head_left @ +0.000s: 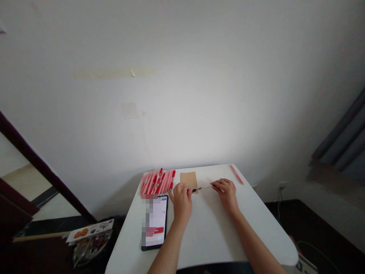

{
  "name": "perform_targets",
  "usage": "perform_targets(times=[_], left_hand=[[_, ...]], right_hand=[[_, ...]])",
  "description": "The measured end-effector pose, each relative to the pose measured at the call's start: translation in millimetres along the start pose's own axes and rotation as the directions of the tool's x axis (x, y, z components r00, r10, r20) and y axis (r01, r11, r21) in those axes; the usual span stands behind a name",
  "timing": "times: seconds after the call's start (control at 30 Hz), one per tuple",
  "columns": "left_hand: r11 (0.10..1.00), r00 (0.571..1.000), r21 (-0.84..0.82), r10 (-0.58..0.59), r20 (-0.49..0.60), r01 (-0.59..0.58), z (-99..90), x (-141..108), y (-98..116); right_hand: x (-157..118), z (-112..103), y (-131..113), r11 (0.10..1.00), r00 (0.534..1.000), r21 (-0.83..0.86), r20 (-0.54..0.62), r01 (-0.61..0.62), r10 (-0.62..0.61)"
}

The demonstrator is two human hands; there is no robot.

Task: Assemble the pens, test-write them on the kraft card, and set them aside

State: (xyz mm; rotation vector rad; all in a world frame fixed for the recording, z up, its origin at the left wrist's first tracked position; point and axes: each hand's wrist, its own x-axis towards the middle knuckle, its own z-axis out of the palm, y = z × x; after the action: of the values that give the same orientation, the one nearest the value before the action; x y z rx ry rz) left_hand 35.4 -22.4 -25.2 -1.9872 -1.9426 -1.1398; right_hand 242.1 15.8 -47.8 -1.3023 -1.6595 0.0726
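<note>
A slim pen-like stick (197, 190) spans the gap between my hands, above the white table. Its left part is black with a small orange-gold spot, and a thin pale section runs toward the right. My left hand (181, 201) pinches the black end. At the other end, the fingertips of my right hand (228, 194) close on a small dark tip. Whether the stick is one piece or two parts meeting, I cannot tell. Behind my left hand lies a brown paper square (188, 178), partly covered by the fingers.
Several pink and red pens (156, 182) lie in a row at the table's back left. A phone (159, 220) with a lit screen lies nearer. One pink pen (236, 174) rests by the right edge of the white table (211, 236). A wall (199, 95) stands behind.
</note>
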Motion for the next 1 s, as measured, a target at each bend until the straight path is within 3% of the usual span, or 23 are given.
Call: perform_targets(times=[0.33, 0.63, 1.0], left_hand=[[0.997, 0.999, 0.069, -0.022, -0.048, 0.025, -4.8, -0.3, 2.6], [0.993, 0.987, 0.059, 0.098, 0.128, -0.106, 0.7, -6.1, 2.6], [0.992, 0.994, 0.127, -0.041, 0.105, 0.027, -3.9, 2.9, -0.9]], right_hand=[[-0.8, -3.8, -0.4, 0.994, 0.993, -0.049, -0.076, -0.096, 0.092], [0.5, -6.3, 2.9, 0.993, 0.99, -0.041, -0.1, -0.107, 0.103], [-1.8, -7.5, -4.4, 0.982, 0.982, -0.093, -0.111, -0.166, 0.155]])
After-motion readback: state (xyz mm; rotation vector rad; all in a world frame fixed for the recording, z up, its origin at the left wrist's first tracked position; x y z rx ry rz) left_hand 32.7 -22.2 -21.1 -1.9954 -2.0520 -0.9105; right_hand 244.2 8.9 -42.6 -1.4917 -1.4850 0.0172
